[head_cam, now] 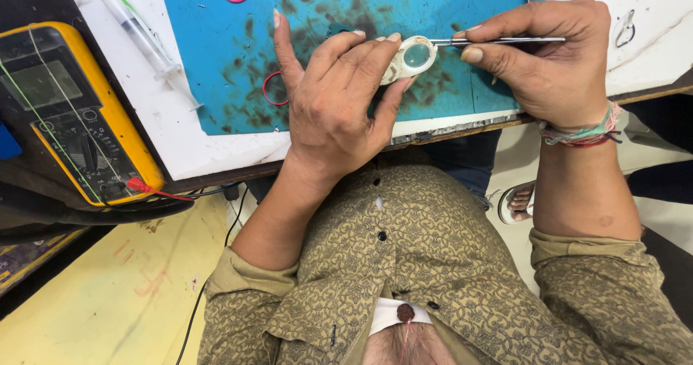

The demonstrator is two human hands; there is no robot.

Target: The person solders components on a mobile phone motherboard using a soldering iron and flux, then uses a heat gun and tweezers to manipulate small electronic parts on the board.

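Over the blue mat, our left hand pinches the small round casing — our right hand grips tweezers at its rim; steadiness needed next.

Your shirt was olive-tan with a dense darker paisley print and dark buttons. The mat on the surface was bright turquoise, mottled with dark smudges and streaks; the board beneath it was white with grey scuffs. The small case in your left grip was off-white around a pale grey-green round lens. The tweezers were bare silver metal. Your wrist threads were red, pink and pale green. The multimeter was yellow around a dark grey face, with a red lead plug. Two rubber bands were red. The syringe was clear with green marking.
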